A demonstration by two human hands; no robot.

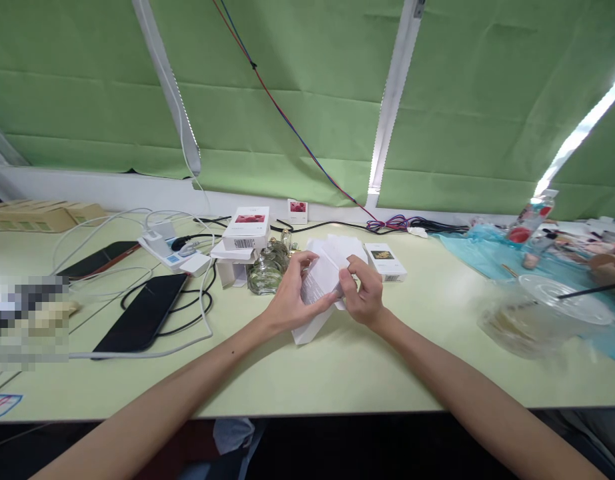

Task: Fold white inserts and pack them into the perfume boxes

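Clock positions are read from the item in hand.

Folded white sheet (316, 281), paper or thin card, creased, angular, with fine printed lines; held above the middle of the table (257, 393), a pale, smooth, light-green surface. Left hand (293, 297): thumb and fingers pinching the sheet's left side. Right hand (362, 293): fingers curled, thumb pressed in, gripping its right side.

Nine o'clock: clear glass bottles (264, 277), rounded, glossy, clustered. Ten o'clock: white carton (246, 227), rectangular, pink-red picture and barcode. Eleven o'clock: small white card (297, 212), similar picture. Between two and three: white box (385, 261), flat, crisp-edged, yellow-toned picture.

Farther at nine: black phone (142, 313) — flat, glassy slab among looping cables. Farther at three: plastic cup (542, 317), translucent, lidded, black straw; beyond it, a wrinkled teal sheet (470, 257). Twelve o'clock: green blind (297, 87), softly creased fabric-like panels.
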